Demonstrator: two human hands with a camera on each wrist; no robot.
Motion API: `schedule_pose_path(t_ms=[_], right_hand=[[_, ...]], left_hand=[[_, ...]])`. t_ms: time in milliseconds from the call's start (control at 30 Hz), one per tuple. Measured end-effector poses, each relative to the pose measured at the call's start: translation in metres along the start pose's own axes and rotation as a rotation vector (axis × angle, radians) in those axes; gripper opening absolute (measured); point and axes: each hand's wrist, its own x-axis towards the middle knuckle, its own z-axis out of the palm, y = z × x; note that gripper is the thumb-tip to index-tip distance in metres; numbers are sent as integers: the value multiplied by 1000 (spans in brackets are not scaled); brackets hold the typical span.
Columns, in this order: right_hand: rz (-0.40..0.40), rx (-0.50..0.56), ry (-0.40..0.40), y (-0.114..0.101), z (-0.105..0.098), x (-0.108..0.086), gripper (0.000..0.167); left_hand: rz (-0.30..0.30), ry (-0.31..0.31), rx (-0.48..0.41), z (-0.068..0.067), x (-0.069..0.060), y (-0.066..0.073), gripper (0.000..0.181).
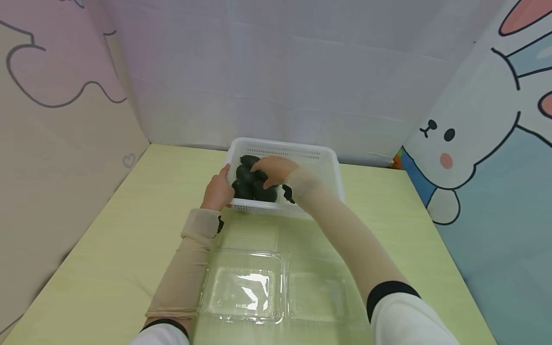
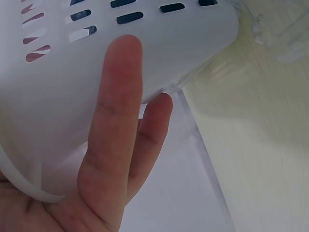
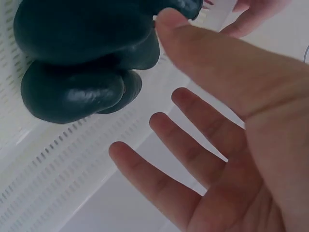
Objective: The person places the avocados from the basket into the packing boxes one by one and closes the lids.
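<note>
A white perforated plastic basket point(image 1: 316, 177) stands at the back of the table. Several smooth, glossy dark green oblong pieces of produce point(image 1: 246, 175) lie piled in its left half; their exact kind is unclear. My left hand point(image 1: 219, 191) holds the basket's left side. In the left wrist view, its fingers point(image 2: 118, 92) lie along the outer wall, and the rim passes between them and the thumb side. Above the pile, my right hand point(image 1: 276, 170) reaches down with parted fingers. The right wrist view shows its thumb point(image 3: 176, 38) beside the dark green produce point(image 3: 72, 92), nothing gripped.
Clear plastic clamshell boxes point(image 1: 282, 287) lie on the pale yellow table point(image 1: 108, 239) in front of the basket, between the forearms. A white wall point(image 1: 276, 96) rises close behind the basket. Cartoon-printed panels point(image 1: 483, 143) flank the table.
</note>
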Motion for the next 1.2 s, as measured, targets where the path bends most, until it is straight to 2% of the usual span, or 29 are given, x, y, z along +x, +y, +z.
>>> schedule_pose_path(t_ms=[333,467,567,833,1033,1200], right_hand=[[-22,-22,-80,-13,7,11,57],[-11,-21,-105,-19,9,13,56],[13,-32,-108,-23,10,14,55],[6,-110,-120,-29,13,24,49],[24,-163,-176,-30,12,31,43],[56,-188,-214,-28,12,33,45]], left_hand=[[-11,9,1,4,4,-3,78],[-28,5,0,5,3,-5,79],[-16,11,1,4,3,-5,78],[-3,15,3,1,2,-5,78],[-7,26,11,-1,2,-3,77],[-7,24,9,1,3,-2,78]])
